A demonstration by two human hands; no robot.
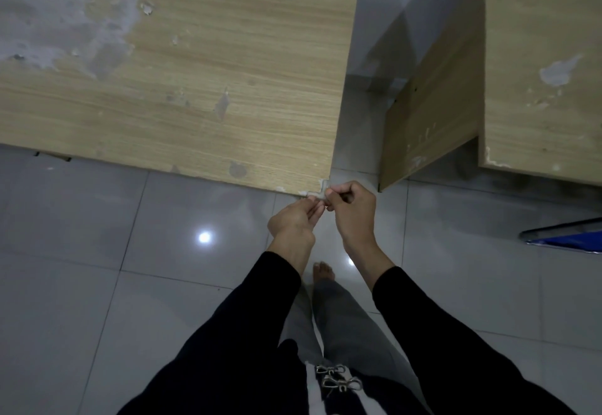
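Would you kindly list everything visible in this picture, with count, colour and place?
left table: one, light wood with grey worn patches, upper left.
right table: one, light wood, upper right.
corner piece: one, whitish, on the left table's near corner.
floor tiles: many, glossy grey, lower half.
blue object: one, blue, right edge; kind unclear.
metal clips: two, silvery, on clothing at bottom.
foot: one, bare, on the floor tiles.
sleeves: two, black, bottom.
left grip: one, pinches the corner piece.
right grip: one, pinches the corner piece.
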